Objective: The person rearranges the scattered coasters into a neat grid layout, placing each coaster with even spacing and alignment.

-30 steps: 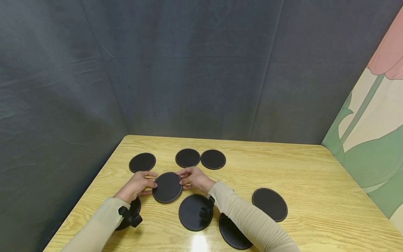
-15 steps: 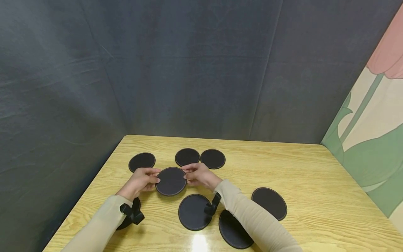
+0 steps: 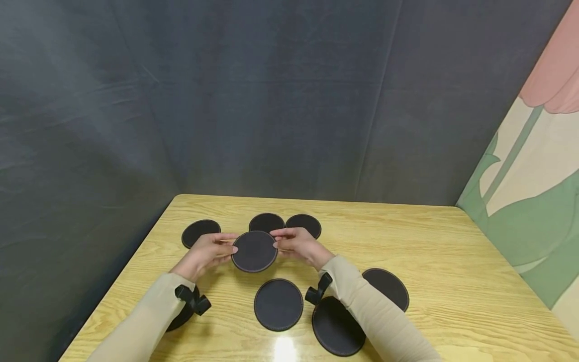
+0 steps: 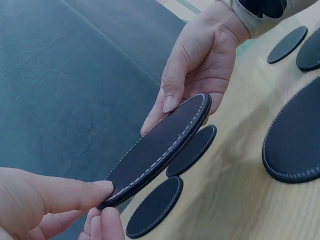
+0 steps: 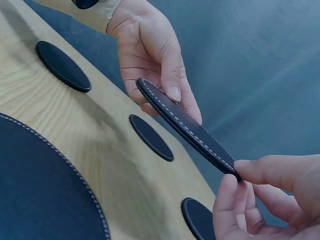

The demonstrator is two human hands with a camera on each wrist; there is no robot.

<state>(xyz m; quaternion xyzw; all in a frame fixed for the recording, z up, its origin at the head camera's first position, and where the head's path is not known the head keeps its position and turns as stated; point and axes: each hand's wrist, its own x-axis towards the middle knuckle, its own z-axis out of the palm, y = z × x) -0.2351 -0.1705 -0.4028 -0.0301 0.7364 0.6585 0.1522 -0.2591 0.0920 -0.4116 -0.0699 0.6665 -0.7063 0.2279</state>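
Observation:
Both hands hold a black round coaster (image 3: 255, 252) with pale stitching round its rim, raised above the table. My left hand (image 3: 203, 255) pinches its left edge, thumb on top and fingers beneath. On the opposite edge, my right hand (image 3: 302, 246) has the same kind of pinch. From the side, in the left wrist view, the held coaster (image 4: 160, 150) shows a thick, double-looking edge; I cannot tell whether it is one piece or two stacked. Behind it lie a pair of like coasters, one (image 3: 267, 221) partly covered by it and another (image 3: 305, 222) partly behind my right hand.
More coasters lie flat on the wooden table (image 3: 452, 281): back left (image 3: 199, 231), middle front (image 3: 278, 304), front right (image 3: 336, 328) and right (image 3: 386, 287). The front-left coaster (image 3: 182, 319) is partly hidden by my left wrist. A dark curtain (image 3: 271, 100) hangs behind the table.
Both hands have lifted the held coaster off the table and carried it up, away from me and slightly right. The other coasters stay where they were.

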